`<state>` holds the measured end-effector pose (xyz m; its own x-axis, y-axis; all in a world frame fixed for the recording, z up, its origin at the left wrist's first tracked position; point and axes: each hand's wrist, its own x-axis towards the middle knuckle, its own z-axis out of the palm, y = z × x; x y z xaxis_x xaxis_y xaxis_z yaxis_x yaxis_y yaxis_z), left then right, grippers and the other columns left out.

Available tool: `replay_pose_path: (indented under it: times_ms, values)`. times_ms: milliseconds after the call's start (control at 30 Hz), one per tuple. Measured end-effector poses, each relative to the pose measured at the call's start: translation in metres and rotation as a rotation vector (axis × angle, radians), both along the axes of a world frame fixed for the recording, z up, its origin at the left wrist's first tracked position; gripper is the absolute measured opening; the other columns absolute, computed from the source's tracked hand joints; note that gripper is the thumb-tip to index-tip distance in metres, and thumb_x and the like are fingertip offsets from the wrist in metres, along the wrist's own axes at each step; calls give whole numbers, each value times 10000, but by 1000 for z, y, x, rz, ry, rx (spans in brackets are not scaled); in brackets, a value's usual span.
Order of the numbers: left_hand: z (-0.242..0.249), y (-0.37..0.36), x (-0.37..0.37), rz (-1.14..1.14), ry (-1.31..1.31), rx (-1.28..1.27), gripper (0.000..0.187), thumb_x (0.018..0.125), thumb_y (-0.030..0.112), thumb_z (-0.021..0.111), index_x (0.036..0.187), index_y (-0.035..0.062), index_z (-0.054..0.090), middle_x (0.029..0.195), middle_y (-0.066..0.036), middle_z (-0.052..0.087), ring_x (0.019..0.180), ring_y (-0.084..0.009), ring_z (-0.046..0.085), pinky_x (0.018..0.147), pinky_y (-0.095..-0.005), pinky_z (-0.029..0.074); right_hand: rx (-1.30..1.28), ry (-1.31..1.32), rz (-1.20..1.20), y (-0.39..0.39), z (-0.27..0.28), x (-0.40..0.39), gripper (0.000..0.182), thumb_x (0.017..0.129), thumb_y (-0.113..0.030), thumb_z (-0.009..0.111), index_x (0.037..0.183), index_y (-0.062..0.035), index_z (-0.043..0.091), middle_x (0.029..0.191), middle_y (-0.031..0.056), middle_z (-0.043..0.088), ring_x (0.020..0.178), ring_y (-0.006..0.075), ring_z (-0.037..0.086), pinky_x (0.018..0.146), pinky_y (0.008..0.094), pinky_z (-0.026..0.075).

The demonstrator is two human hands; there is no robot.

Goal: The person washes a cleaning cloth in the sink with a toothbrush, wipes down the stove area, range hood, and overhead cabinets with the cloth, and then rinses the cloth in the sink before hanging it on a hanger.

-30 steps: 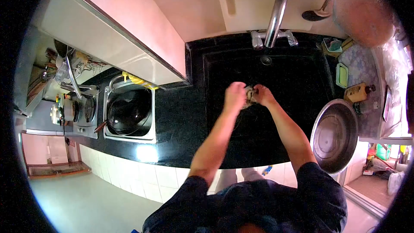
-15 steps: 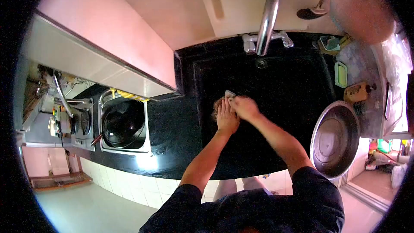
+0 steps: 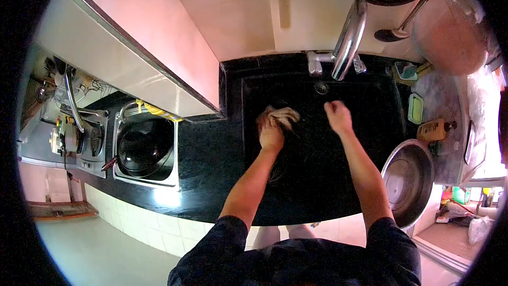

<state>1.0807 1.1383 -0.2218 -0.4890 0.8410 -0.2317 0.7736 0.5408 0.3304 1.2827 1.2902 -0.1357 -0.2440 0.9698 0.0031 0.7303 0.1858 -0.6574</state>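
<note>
My left hand (image 3: 271, 136) grips a crumpled beige-brown cloth (image 3: 286, 116) low over the left part of the black sink basin (image 3: 312, 180). Folds of the cloth stick out to the right of the fingers and look slightly blurred. My right hand (image 3: 339, 118) is apart from the cloth, over the middle of the basin below the tap. Its fingers are curled in, and whether anything small is inside them is hidden. The silver tap (image 3: 352, 37) rises behind both hands, with a round drain (image 3: 320, 89) near its spout.
A large metal basin (image 3: 389, 161) stands at the right edge. Beyond it are a bottle (image 3: 431, 130), a green soap dish (image 3: 416, 108) and a small tray (image 3: 406, 70). On the left, a black wok (image 3: 145, 148) sits in a second sink. A ladle (image 3: 402, 29) hangs on the wall.
My hands were together at the cloth; my right hand has moved away to the right. My left hand stays on the cloth, which now shows more. The view has shifted slightly.
</note>
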Motion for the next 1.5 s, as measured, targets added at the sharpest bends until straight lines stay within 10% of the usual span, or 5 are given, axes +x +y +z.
replay_pose_path:
  times_ms: [300,733,1167,1333,1500]
  values:
    - [39,3,73,-785,-50,271,476,886,124,502,1309,-79,425,1320,-272,494,1231,-387,488,1006,-410,441,220,-106,-212,83,108,15,748,803,-602,610,1163,52,560,1031,259,657,994,399,635,845,463,508]
    - [81,58,45,-535,102,278,133,878,190,544,898,61,566,762,-140,660,765,-344,670,658,-454,552,389,-587,60,84,132,11,364,829,-331,677,908,-5,537,800,197,683,803,344,687,703,437,555]
    - [113,81,42,-587,-132,487,179,822,152,619,971,72,558,889,-128,682,789,-354,653,702,-449,530,562,-705,-25,88,110,9,265,823,-266,646,897,-40,528,750,119,679,702,270,705,613,359,583]
    - [102,38,55,-569,144,382,215,867,260,608,1030,121,617,853,-100,662,739,-296,643,643,-411,550,488,-298,-119,59,102,11,624,882,-324,616,1312,49,361,979,230,625,831,376,661,703,456,542]
    - [60,-61,74,-585,226,340,535,886,278,568,1343,20,463,1373,-264,436,1258,-415,428,1077,-485,345,-212,-370,-9,0,7,-13,864,862,-677,428,1410,-11,374,1185,281,589,1088,398,595,929,480,475]
